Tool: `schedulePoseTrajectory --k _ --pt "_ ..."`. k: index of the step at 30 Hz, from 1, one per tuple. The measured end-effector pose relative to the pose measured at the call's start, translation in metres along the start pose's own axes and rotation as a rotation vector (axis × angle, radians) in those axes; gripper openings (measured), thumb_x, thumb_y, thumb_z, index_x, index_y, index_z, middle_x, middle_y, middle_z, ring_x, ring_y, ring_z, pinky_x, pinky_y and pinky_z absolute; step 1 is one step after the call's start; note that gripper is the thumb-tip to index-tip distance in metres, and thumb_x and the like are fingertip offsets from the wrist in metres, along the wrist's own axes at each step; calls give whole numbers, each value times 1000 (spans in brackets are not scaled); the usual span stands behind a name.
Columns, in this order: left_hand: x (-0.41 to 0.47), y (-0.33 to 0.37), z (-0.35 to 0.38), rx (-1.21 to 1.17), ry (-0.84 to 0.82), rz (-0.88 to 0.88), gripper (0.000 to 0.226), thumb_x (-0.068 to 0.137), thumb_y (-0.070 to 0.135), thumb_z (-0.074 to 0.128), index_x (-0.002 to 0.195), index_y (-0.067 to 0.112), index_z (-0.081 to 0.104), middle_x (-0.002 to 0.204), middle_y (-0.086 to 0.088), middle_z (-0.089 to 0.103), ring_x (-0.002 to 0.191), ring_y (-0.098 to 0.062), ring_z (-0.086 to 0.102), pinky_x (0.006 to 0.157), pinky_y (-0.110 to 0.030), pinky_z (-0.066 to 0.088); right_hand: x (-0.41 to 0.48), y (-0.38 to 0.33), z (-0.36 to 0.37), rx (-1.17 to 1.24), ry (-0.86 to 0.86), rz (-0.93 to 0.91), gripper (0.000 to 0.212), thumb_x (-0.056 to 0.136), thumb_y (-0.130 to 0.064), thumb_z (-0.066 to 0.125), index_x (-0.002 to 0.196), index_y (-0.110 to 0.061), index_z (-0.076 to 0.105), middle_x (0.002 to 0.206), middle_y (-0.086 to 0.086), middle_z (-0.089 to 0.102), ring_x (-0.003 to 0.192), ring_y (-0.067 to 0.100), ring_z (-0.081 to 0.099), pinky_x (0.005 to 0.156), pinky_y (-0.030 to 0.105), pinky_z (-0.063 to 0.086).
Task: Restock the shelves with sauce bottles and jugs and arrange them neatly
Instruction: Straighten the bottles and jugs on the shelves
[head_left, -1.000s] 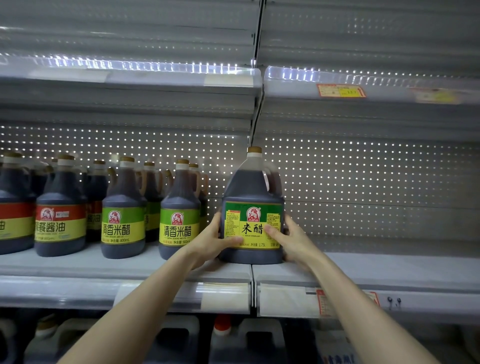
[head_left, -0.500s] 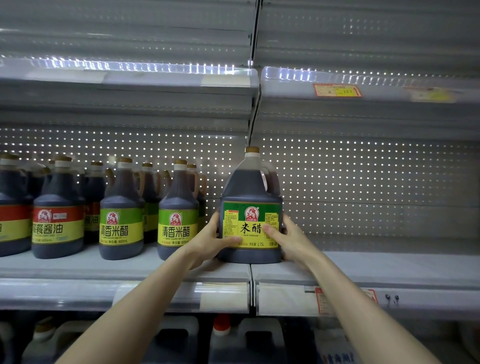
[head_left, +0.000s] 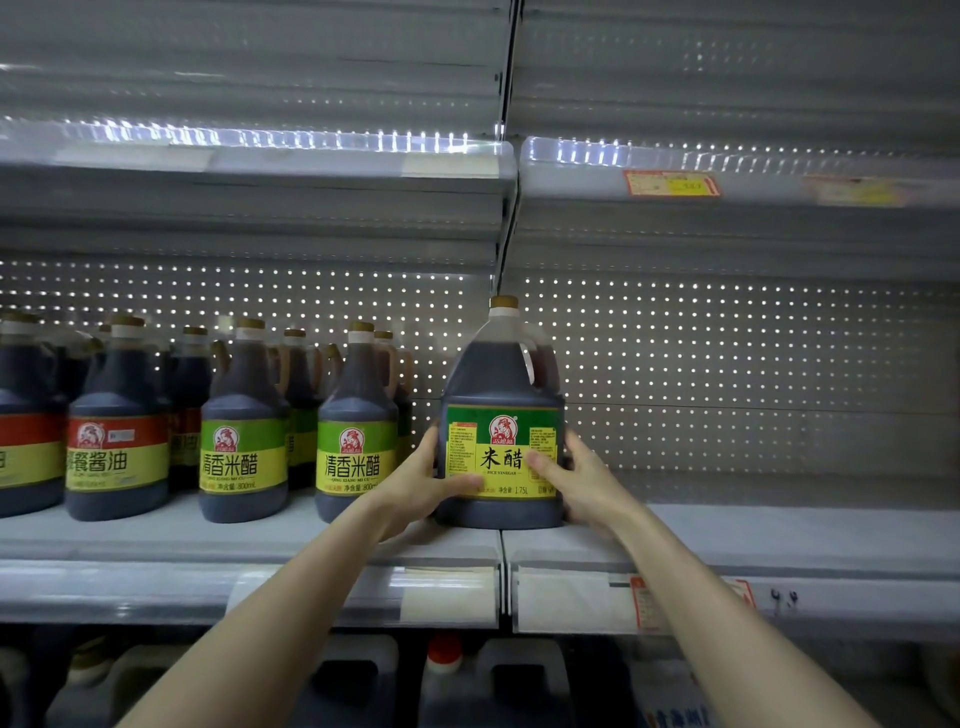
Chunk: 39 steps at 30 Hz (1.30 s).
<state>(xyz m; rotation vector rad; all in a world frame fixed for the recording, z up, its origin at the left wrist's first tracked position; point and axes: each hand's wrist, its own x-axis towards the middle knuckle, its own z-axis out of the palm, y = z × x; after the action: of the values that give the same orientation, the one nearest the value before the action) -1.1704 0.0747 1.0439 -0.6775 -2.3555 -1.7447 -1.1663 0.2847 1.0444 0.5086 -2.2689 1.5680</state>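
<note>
— Perforated-back shelf (head_left: 779, 535): where's the rice vinegar jug (head_left: 501, 384)?
— Upright at the seam between two shelf boards, just right of the green-label bottles (head_left: 353, 405).
— Grip?
— Left hand (head_left: 415, 486) and right hand (head_left: 587, 483) clasp its sides, thumbs on the label.

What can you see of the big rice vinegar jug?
The rice vinegar jug is clear plastic, full of dark liquid, with a gold cap, a rear handle and a green-yellow label. It stands upright on the shelf, across the seam between two sections. The left hand and right hand grip its sides, thumbs on the label.
</note>
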Motion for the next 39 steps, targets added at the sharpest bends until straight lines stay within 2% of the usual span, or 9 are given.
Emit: schedulePoseTrajectory --k 4,11,17,19,21,23,27,30,39 --pt "-1 1 1 4 5 -12 54 85 4 68 126 24 39 107 8 65 91 3 61 68 -15 52 0 -1 0 -2 1 14 33 92 -32 62 121 -28 49 107 -14 61 104 9 58 95 31 48" --pt "-2 11 -4 54 24 -79 66 81 6 72 135 18 37 118 0 63 103 -13 61 93 -33 50 0 -9 -4 46 -14 71 35 89 -26 66 121 -27 50 111 -8 63 113 19 60 99 43 50" --pt "-22 25 -4 185 127 -50 78 84 19 71 148 14 26 123 2 59 107 -14 58 87 -29 51 -19 -31 -11 36 60 8 75 90 -21 66 151 -12 24 151 11 38 141 24 33 112 43 35" --pt "-36 33 -2 178 152 -11 69 87 17 69 145 11 31 105 8 60 90 -4 59 68 -16 51 -30 -39 -11 10 71 -35 67 92 -19 64 149 -13 30 147 10 43 139 22 36 102 38 42" --pt "-49 41 -1 178 187 26 67 88 19 68 144 11 33 106 4 60 90 -5 59 63 -15 49 -41 -47 -11 5 90 -69 64 93 -19 63 148 -14 32 143 7 46 127 15 44 86 29 49" --pt "-64 51 -2 151 235 68 65 87 22 69 143 13 36 117 -3 60 96 -9 59 66 -18 50 -49 -55 -9 24 115 -90 65 93 -23 63 149 -15 31 140 7 47 116 11 46 78 23 50" --pt "-108 63 -4 67 339 147 59 87 21 69 140 16 42 113 0 63 100 -14 63 85 -39 56 -64 -72 8 54 101 -107 65 90 -34 66 145 -17 38 135 9 54 115 19 56 95 40 51" --pt "-144 55 -6 42 390 177 56 84 19 70 135 17 46 115 -4 63 103 -13 63 85 -28 56 -75 -82 35 95 67 -132 55 89 -32 67 139 -19 46 126 6 59 113 17 58 97 44 51" --pt "-233 72 -98 237 563 181 54 81 30 71 130 22 48 114 2 65 108 -8 61 95 -28 49 -93 -138 142 339 -112 -199 39 93 -25 61 131 -18 51 119 3 63 107 18 62 82 33 52"
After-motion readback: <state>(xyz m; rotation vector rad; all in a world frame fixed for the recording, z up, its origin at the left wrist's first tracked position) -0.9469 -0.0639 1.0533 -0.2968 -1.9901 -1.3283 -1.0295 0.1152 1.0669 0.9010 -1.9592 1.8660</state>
